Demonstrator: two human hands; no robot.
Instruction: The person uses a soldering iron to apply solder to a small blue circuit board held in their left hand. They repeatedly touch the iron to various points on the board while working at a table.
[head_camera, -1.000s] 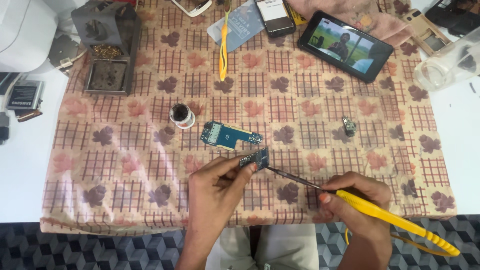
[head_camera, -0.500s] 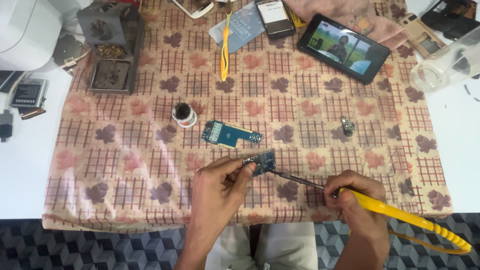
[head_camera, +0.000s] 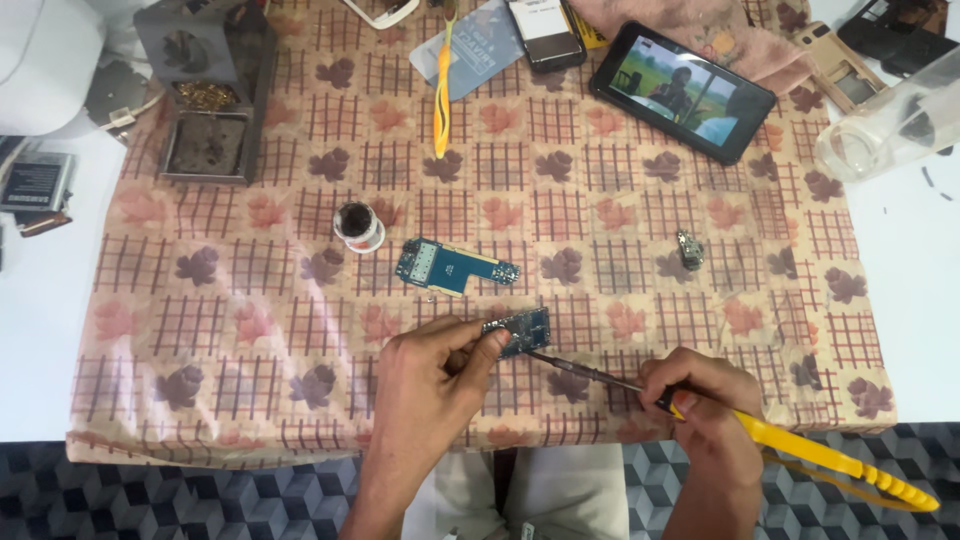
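- Your left hand (head_camera: 432, 385) pinches a small blue rectangular circuit board (head_camera: 520, 330) by its left edge, fingertips closed on it, holding it on the pink leaf-patterned tablecloth (head_camera: 250, 330).
- Your right hand (head_camera: 700, 400) is clenched around a yellow-handled soldering iron (head_camera: 800, 450); its metal tip meets the small board's lower right edge.
- A longer blue circuit board (head_camera: 450, 265) lies flat just above the small board, apart from it.
- A small round tin with dark contents (head_camera: 357, 225) sits up and left of the small board.
- A black phone with a lit screen (head_camera: 685, 92) lies far up and right of it.
- A small grey metal part (head_camera: 689, 250) rests to the upper right of the small board.
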